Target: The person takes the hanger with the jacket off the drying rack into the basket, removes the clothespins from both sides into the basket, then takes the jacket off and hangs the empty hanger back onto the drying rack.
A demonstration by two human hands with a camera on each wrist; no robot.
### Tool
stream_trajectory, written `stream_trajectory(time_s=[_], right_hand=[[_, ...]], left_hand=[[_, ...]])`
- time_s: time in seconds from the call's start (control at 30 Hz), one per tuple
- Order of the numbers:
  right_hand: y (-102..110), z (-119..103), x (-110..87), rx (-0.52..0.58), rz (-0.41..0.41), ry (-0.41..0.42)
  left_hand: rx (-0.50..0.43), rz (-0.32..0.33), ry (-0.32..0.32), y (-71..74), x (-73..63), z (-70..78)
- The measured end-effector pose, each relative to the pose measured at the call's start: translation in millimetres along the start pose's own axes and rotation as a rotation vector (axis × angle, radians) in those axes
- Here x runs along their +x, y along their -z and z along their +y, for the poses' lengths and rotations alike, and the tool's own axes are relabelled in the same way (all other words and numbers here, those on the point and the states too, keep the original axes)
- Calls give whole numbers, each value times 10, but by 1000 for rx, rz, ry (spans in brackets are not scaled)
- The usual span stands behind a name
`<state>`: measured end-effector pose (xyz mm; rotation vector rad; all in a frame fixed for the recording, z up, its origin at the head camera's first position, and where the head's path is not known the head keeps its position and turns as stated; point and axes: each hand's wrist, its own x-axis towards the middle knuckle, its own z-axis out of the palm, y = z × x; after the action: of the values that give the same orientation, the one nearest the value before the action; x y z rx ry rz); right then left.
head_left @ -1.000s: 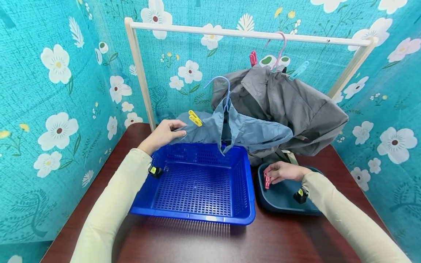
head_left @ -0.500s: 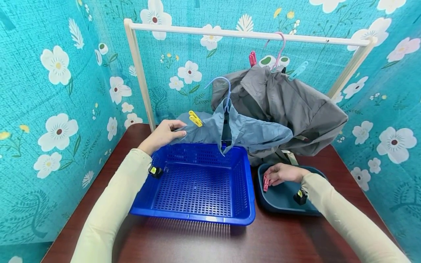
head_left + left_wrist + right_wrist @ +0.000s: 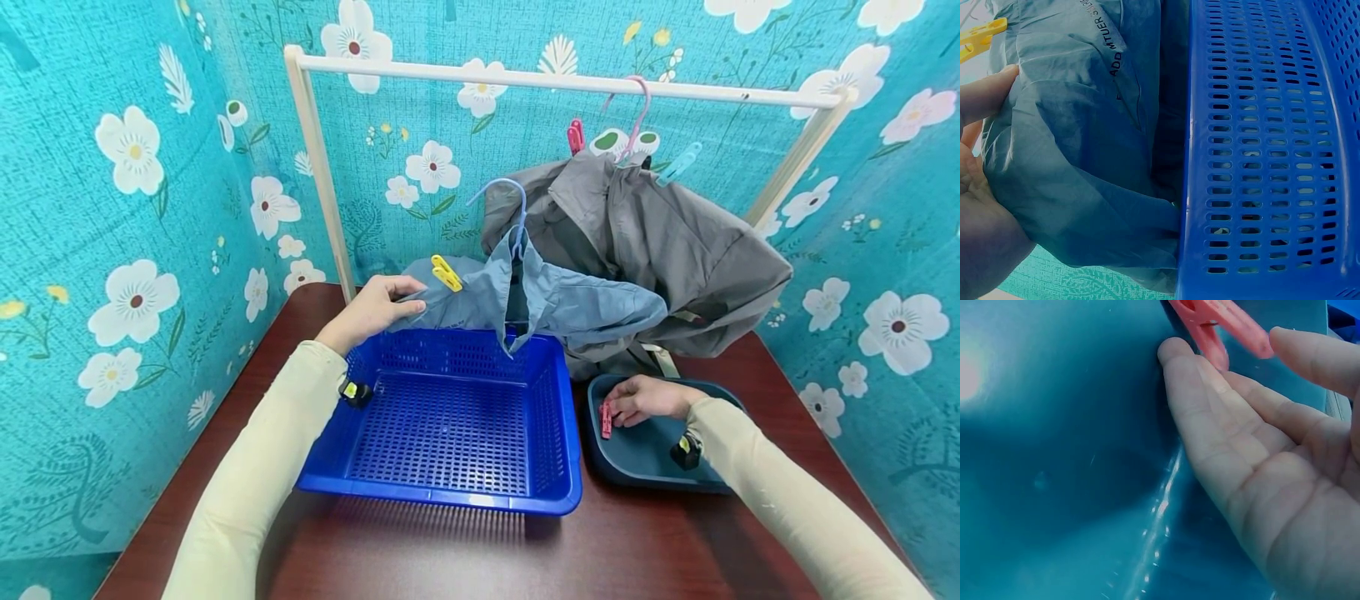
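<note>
In the head view my left hand [image 3: 375, 310] pinches the sleeve side of a blue-grey jacket [image 3: 480, 292], thumb on its near face. A yellow clothespin [image 3: 447, 273] is clipped to the jacket just right of my fingers. Inside the jacket is a light-blue hanger [image 3: 522, 208], its hook below the rack's rail and apart from it. Printed letters show on the cloth [image 3: 1085, 125] in the left wrist view. My right hand [image 3: 647, 400] is over a dark teal tray [image 3: 652, 454]. Its thumb and fingers pinch the handle ends of a pink clothespin [image 3: 1222, 328].
A blue perforated basket [image 3: 442, 433] stands below the jacket. Behind, a grey jacket [image 3: 675, 242] hangs by a pink hanger [image 3: 642, 108] on the wooden rack [image 3: 465, 75]. Red [image 3: 576, 136] and light-blue [image 3: 678, 163] clothespins are at its shoulders. Floral cloth surrounds the brown table [image 3: 420, 558].
My right hand has shifted the pink clothespin slightly left and lower within the tray. My left hand and the jacket have stayed put.
</note>
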<state>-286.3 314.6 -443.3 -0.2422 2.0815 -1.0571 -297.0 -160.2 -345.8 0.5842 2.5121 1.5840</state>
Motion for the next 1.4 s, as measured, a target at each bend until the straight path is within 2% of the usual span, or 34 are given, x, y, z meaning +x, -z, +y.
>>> stream_trajectory(time_s=[0.3, 0.57, 0.77, 0.93, 1.1, 1.4], right_hand=[[43, -70, -135, -9, 21, 1], [75, -221, -318, -42, 8, 66], [69, -485, -450, -83, 16, 112], [14, -781, -578, -118, -5, 225], [-36, -1029, -653, -139, -22, 309], [-103, -1402, -680, -170, 39, 416]], left_hand=[[4, -4, 5, -5, 10, 13], [2, -8, -1, -19, -2, 19], [8, -17, 0, -40, 18, 14], [21, -26, 21, -66, 4, 91], [41, -19, 29, -88, 40, 56], [81, -5, 33, -117, 33, 84]])
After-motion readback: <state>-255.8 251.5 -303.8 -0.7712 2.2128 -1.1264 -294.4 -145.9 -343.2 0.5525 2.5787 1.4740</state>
